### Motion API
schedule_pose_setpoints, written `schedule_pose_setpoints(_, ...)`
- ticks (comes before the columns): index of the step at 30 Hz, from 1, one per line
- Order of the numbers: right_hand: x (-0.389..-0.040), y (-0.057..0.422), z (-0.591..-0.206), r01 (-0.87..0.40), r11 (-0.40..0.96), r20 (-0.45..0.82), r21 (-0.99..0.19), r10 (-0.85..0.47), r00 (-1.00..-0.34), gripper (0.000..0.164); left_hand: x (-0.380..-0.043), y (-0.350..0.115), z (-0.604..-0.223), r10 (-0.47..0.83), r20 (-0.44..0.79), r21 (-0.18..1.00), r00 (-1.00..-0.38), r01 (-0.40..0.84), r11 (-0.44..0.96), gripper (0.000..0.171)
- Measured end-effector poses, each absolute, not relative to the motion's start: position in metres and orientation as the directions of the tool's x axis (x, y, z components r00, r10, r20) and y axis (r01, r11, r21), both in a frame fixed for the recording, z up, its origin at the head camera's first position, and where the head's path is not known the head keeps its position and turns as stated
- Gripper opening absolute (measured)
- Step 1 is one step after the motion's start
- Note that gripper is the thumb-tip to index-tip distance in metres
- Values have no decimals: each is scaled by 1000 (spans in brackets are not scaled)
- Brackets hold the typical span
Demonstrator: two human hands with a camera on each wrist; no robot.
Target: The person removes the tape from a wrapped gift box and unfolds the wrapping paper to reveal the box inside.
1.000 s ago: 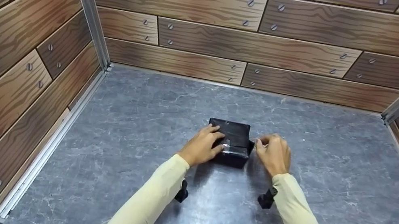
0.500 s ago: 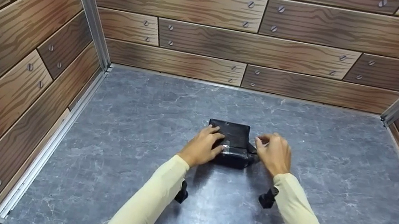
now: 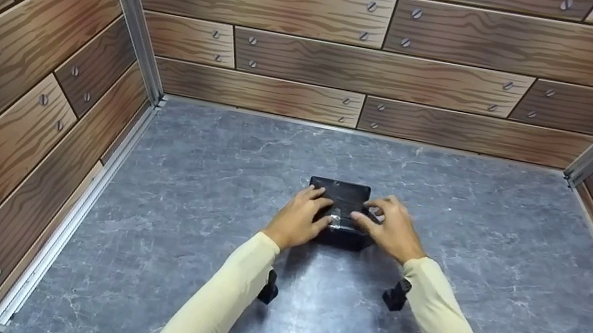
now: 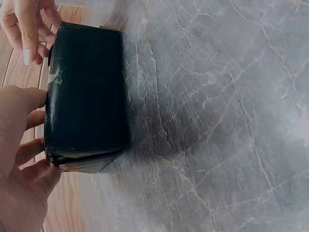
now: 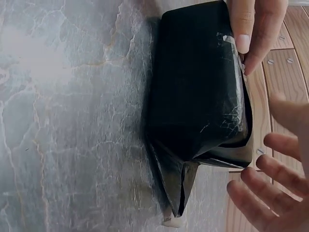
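A small box wrapped in black paper (image 3: 350, 191) lies on the grey marbled surface. A shiny strip of clear tape (image 4: 55, 76) crosses its top edge. My left hand (image 3: 299, 216) rests on the left part of the box, its fingers spread over the top. At the right end, the wrapping stands loose in a folded flap (image 5: 175, 186), with the end partly unfolded. My right hand (image 3: 392, 229) hovers by that end, thumb and fingers parted; in the right wrist view a gap shows between them and the paper.
Wood-patterned panels (image 3: 303, 58) wall the back and both sides, with metal rails (image 3: 139, 35) at the corners. A black wrist camera mount (image 3: 395, 297) hangs under the right sleeve, another (image 3: 269, 288) under the left.
My right hand has let go of the flap it was pulling outward and has moved left, over the box's right end, its fingers spreading. My left hand stays in place on the box.
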State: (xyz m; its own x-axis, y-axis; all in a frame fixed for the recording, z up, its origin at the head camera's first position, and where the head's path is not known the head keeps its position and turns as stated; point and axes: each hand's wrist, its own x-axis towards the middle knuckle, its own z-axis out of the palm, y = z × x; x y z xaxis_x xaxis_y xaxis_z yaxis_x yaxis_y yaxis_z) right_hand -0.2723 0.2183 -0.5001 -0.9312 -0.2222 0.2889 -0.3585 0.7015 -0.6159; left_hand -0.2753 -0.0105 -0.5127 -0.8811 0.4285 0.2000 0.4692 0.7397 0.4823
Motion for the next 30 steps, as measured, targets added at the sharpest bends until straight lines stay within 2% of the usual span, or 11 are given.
schedule_pose_setpoints(3, -270, 217, -501, -370, 698, 245, -613, -278, -929, 60, -274, -11, -513, 422, 192, 485, -886, 460, 744, 42)
schedule_pose_setpoints(6, -269, 216, -503, -381, 699, 214, -605, -318, -923, 67, -273, -11, -512, 419, 183, 476, -889, 453, 754, 42)
schedule_pose_setpoints(16, -269, 219, -504, -425, 685, 266, -591, -332, -905, 56, -271, -8, -504, 410, 196, 391, -891, 454, 801, 41)
schedule_pose_setpoints(30, -268, 222, -509, -327, 727, 245, -604, -221, -944, 53, -265, -16, -504, 430, 246, 303, -869, 490, 817, 34)
